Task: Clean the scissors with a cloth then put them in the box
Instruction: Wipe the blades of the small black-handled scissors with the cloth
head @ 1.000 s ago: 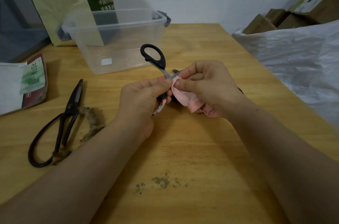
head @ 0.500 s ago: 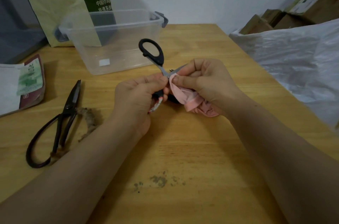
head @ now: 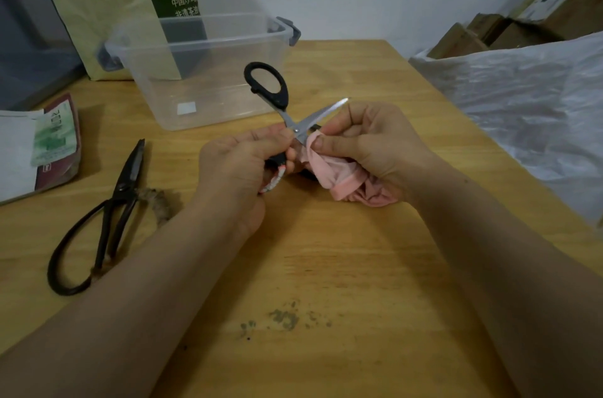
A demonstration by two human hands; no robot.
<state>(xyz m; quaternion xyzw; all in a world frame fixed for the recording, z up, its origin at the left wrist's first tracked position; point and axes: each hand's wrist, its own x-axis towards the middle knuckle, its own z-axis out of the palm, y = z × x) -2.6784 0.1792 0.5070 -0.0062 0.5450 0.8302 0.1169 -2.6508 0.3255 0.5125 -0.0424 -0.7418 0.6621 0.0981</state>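
1. A pair of black-handled scissors with silver steel blades (head: 283,104) is held above the light wooden table (head: 326,267), between the two hands and just in front of a clear plastic storage box with grey clips (head: 202,43); the scissors are outside the box.
2. The blades are spread open in a cross. One black handle loop is raised in front of the box wall, and one blade tip is pointed up and to the right, over the knuckles of the right hand (head: 368,140).
3. The scissors are pinched close to the pivot by the thumb and forefinger of the left hand (head: 238,166); its other fingers are curled under, where the second handle is largely hidden.
4. A crumpled pink cloth (head: 339,172) is pinched by the right hand's thumb and curled fingers against the lower blade, right next to the pivot; the rest of the cloth is bunched under the palm and touches the table.
5. A pair of old dark iron shears (head: 107,211) is laid flat on the table to the left, well apart from the hands, with a frayed brown tuft of fibre (head: 156,202) touching it.
6. A printed packet (head: 55,140) is seen at the left edge, a yellow-green paper bag (head: 107,6) behind the box, and crinkled white plastic sheeting (head: 522,104) at the right.
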